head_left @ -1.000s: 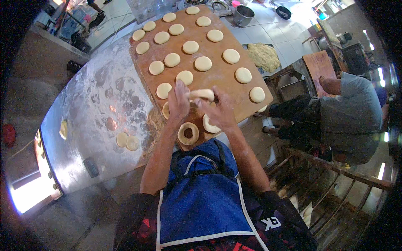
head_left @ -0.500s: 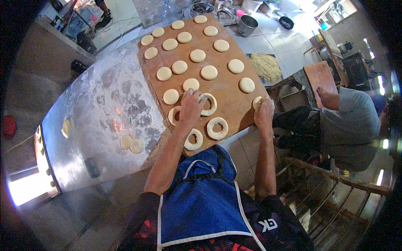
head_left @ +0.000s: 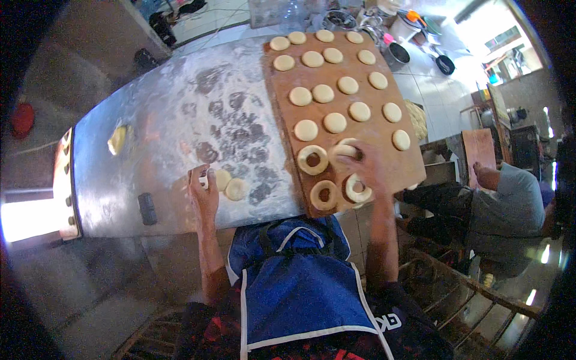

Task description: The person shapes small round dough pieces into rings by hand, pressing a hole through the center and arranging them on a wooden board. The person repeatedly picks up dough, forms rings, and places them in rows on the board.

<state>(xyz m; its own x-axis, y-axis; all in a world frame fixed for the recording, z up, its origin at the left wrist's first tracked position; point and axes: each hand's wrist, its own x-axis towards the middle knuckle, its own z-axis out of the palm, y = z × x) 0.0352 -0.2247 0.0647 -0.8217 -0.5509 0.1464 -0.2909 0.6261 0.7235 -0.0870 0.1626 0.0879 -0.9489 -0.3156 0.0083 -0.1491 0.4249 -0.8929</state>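
My left hand (head_left: 204, 189) is over the floured metal table, its thumb and fingers pinched on a small pale piece that looks like dough (head_left: 204, 178). Close beside it, two flat dough discs (head_left: 235, 189) overlap on the metal. My right hand (head_left: 367, 165) is smeared by motion above the wooden board (head_left: 384, 171), so its fingers are unclear. It partly covers one dough ring (head_left: 347, 143) and passes over another ring (head_left: 358, 195). Two more rings, one (head_left: 312, 160) above the other (head_left: 324, 195), lie at the board's near left. Several round dough pieces (head_left: 335, 123) sit farther up the board.
A dark block (head_left: 147, 208) and a dough scrap (head_left: 118, 140) lie on the metal table (head_left: 162, 174). Beyond the board are a dark bucket (head_left: 396, 55) and a dough mass (head_left: 415, 119). At right, a person (head_left: 507, 210) stands near a railing (head_left: 480, 288).
My left hand has left the board and moved left over the metal table. My right hand has moved from the board's right edge inward over the rings. The view has shifted left.
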